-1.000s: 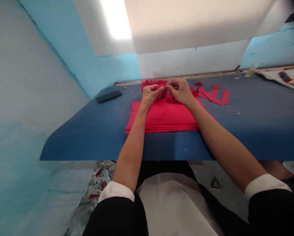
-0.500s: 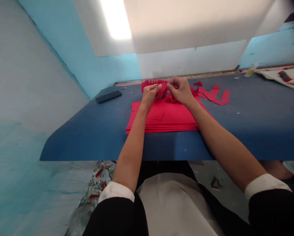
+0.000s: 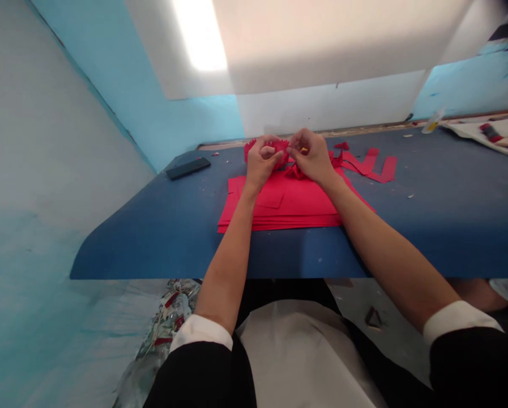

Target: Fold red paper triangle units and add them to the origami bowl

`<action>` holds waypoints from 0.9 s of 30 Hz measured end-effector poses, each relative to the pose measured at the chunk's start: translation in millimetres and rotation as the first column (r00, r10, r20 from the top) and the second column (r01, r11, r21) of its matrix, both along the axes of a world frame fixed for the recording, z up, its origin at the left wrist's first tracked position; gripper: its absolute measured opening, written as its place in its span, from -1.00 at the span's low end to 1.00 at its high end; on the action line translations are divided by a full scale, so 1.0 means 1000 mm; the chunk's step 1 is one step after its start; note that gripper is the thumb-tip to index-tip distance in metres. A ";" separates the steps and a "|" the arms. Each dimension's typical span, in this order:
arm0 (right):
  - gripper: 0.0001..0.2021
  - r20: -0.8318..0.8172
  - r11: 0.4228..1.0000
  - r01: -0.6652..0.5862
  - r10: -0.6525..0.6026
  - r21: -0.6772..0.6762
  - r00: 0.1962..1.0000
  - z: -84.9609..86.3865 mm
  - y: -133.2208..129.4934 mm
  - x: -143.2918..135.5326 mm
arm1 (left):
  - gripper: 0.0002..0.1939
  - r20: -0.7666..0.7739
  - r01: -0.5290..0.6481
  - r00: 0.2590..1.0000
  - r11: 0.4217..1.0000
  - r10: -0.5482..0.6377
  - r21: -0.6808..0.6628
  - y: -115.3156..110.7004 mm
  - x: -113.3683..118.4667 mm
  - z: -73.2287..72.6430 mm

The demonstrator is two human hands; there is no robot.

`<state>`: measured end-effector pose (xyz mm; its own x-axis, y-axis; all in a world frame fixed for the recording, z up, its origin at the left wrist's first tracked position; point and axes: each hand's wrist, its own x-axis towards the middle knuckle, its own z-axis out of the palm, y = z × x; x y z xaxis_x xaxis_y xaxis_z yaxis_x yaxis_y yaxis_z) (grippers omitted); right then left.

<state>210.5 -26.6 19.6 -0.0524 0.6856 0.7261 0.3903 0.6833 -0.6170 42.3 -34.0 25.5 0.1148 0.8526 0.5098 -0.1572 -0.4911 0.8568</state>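
Both my hands are raised over the far side of a stack of red paper sheets (image 3: pixel 304 198). My left hand (image 3: pixel 260 165) has its thumb and fingers closed on a small piece of red paper (image 3: pixel 281 147). At the right edge of that piece, my right hand (image 3: pixel 311 156) pinches with thumb and forefinger. Behind my left hand lies a fringed red paper piece (image 3: pixel 249 148), partly hidden. Crumpled red paper (image 3: pixel 295 171) sits on the stack beneath my hands. A loose red rectangle (image 3: pixel 268 198) rests on top of the sheets.
A black phone (image 3: pixel 188 168) lies on the blue tabletop (image 3: pixel 152 226) at left. Red paper strips (image 3: pixel 370 164) are right of the stack. Farther right are a small glue bottle (image 3: pixel 434 121) and a red-and-tan tool (image 3: pixel 491 132) on pale paper. The wall stands close behind the table.
My left hand has turned and its fingers have lifted, now covering more of the fringed paper. My right hand stays nearly in place, its fingers slightly shifted at the paper's edge.
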 end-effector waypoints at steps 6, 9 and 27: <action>-0.74 -0.048 0.998 -0.055 0.056 0.028 0.997 0.000 0.009 0.002 | -0.36 -0.010 -0.007 1.000 1.000 0.007 0.024 0.005 -0.001 -0.004; -0.73 -0.106 0.996 -0.079 0.082 0.036 0.991 -0.001 0.013 0.003 | -0.37 0.009 -0.017 1.000 1.000 0.017 0.016 0.010 -0.001 -0.007; -0.69 -0.060 0.998 -0.056 0.054 -0.036 0.997 0.004 0.002 -0.001 | -0.91 -0.145 -0.145 0.969 0.936 0.199 0.321 0.016 -0.003 -0.011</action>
<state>209.9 -24.3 23.1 -0.0489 0.7098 0.7027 0.3149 0.6786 -0.6635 39.2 -18.2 14.2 0.0897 0.6729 0.7343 0.0896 -0.7397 0.6670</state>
